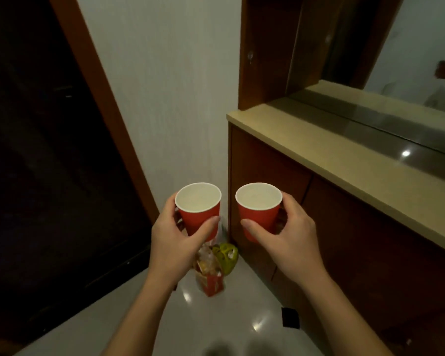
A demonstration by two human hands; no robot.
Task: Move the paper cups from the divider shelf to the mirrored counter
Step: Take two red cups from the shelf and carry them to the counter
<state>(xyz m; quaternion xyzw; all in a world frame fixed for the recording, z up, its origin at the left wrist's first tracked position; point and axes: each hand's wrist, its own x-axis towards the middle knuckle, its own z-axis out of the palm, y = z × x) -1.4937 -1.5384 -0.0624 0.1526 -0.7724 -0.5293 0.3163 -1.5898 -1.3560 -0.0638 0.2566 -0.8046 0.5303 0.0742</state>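
Both cups are in hand, neither set down yet. Near: left grip (174,242) is wrapped round the left red paper cup with the white inside (199,217), thumb on the near wall, fingers round the far side. Right grip (290,240) holds the matching right red paper cup (258,217) the same way. Each cup sits at the far end of its grip, long axis upright, mouth up, looks empty. The two are side by side, near each other, not touching. Below them on the glossy pale floor (216,317): a red snack packet (211,282) and a green plastic thing (226,255), not in play. Farther right: brown wooden cabinet front (267,170) just beyond the right cup, topped by the beige stone worktop (332,155) with the wall mirror (421,55) at its back. Key relation: the worktop lies far-right of both grips and looks higher than the cups, so I'd expect a lift plus a sweep right. Right grip is nearer; left has farther to go. Risk is clipping the worktop's front edge. Divider shelf not in view.
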